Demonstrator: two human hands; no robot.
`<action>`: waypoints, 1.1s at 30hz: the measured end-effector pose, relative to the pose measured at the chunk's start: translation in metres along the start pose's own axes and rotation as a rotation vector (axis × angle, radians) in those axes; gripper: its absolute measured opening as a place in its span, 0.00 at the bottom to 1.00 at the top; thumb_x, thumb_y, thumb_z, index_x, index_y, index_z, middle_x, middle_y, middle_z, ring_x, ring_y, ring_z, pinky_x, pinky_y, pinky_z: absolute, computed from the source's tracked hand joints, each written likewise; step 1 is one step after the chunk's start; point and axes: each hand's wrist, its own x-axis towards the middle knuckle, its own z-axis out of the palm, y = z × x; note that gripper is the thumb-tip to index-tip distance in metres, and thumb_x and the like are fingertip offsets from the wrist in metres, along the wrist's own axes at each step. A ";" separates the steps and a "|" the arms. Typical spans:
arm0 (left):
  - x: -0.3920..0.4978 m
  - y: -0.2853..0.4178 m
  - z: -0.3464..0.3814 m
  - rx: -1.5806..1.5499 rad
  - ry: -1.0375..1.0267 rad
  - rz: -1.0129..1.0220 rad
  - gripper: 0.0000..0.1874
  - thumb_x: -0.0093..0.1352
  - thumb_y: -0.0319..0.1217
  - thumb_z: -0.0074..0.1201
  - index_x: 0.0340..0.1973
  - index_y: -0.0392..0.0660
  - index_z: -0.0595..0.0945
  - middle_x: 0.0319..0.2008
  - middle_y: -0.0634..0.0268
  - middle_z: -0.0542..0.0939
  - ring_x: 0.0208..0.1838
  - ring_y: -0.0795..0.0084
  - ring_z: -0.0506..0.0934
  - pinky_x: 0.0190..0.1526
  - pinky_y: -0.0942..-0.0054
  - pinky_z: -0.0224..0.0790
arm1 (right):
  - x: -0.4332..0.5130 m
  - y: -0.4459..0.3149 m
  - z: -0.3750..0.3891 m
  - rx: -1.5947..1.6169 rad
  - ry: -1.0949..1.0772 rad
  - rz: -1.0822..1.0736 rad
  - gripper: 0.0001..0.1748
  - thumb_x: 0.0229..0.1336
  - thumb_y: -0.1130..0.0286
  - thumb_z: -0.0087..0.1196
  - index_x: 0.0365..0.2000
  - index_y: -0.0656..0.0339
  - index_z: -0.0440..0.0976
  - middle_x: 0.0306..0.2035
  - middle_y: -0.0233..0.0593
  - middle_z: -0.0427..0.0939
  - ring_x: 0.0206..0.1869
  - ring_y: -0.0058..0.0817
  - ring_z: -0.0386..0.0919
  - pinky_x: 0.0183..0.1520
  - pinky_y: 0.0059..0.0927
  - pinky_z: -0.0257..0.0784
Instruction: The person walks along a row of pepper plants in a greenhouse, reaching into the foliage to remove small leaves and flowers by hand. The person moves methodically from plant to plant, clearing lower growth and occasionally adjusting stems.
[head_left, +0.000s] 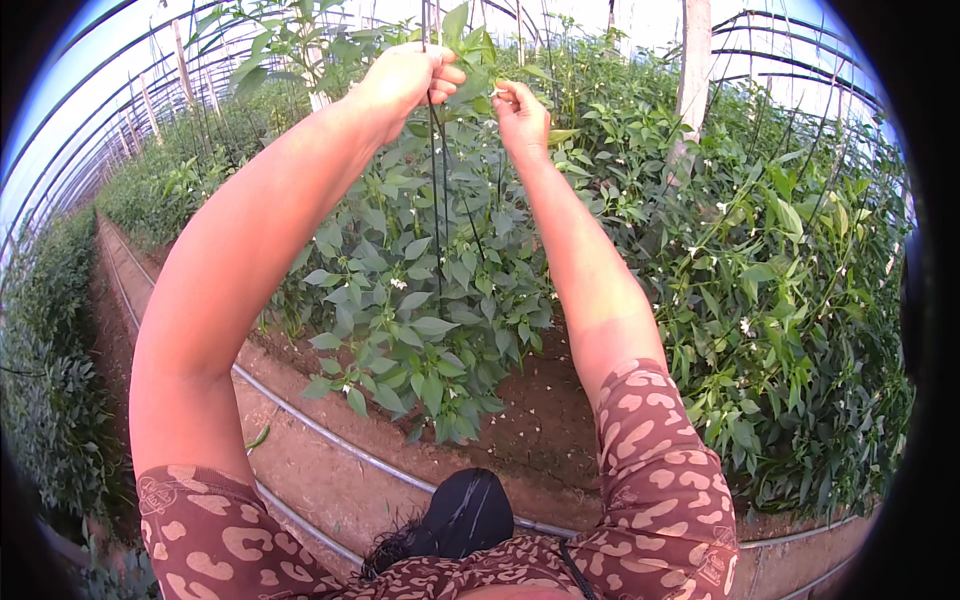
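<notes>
Both of my hands are raised to the top of a pepper plant (420, 300) with dark green leaves and small white flowers. My left hand (420, 75) has its fingers curled around a dark support string (440, 202) that hangs down into the plant. To its right, my right hand (521, 112) pinches something small and whitish, perhaps a flower, between thumb and fingertips. Light green shoot leaves (471, 45) rise between the two hands. What lies inside the curled left fingers is hidden.
Dense pepper plants (780, 300) stand at the right, beside a pale post (694, 67). Another row (52, 322) runs along the left. Two pipes (322, 431) cross the soil path, where a green pepper (258, 438) lies. Curved greenhouse hoops (67, 120) arch overhead.
</notes>
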 end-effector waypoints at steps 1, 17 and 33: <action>0.000 -0.004 -0.003 0.005 0.005 -0.009 0.15 0.71 0.27 0.39 0.51 0.35 0.73 0.37 0.59 0.80 0.34 0.75 0.76 0.38 0.78 0.70 | -0.006 -0.015 0.003 -0.173 -0.038 0.077 0.15 0.53 0.69 0.58 0.43 0.47 0.77 0.36 0.39 0.81 0.38 0.33 0.79 0.42 0.33 0.73; -0.022 -0.084 0.017 -0.049 -0.181 -0.119 0.25 0.69 0.29 0.47 0.61 0.37 0.63 0.49 0.60 0.78 0.51 0.74 0.75 0.56 0.73 0.64 | -0.088 0.014 -0.179 0.344 0.594 0.289 0.08 0.63 0.71 0.48 0.36 0.66 0.72 0.26 0.38 0.78 0.21 0.21 0.73 0.20 0.21 0.69; -0.048 -0.130 0.140 -0.049 -0.290 -0.465 0.22 0.72 0.27 0.42 0.58 0.26 0.64 0.55 0.44 0.71 0.57 0.59 0.72 0.62 0.67 0.65 | -0.288 0.078 -0.171 0.452 0.390 0.895 0.10 0.60 0.80 0.40 0.38 0.64 0.72 0.30 0.40 0.79 0.27 0.24 0.77 0.27 0.22 0.72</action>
